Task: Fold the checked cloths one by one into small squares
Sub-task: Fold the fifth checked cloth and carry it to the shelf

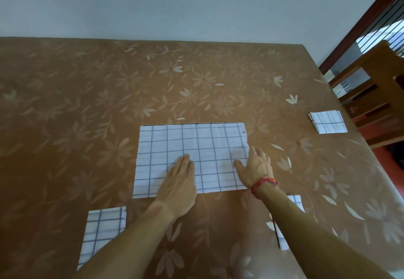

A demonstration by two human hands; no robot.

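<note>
Evidently mid-fold: the checked cloth lies as a flat rectangle mid-tabletop, left hand pressing open-palmed on it, right hand spread flat at its right edge, neither grip closed, so next likely comes pinching that edge and carrying it leftward.

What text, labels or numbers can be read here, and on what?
None readable.
Grid lines only: spread checked cloth, folded checked cloth.
Pattern only: floral cover.
Dark marks, too blurred to read: white sheet on the wooden shelf at right.
</note>
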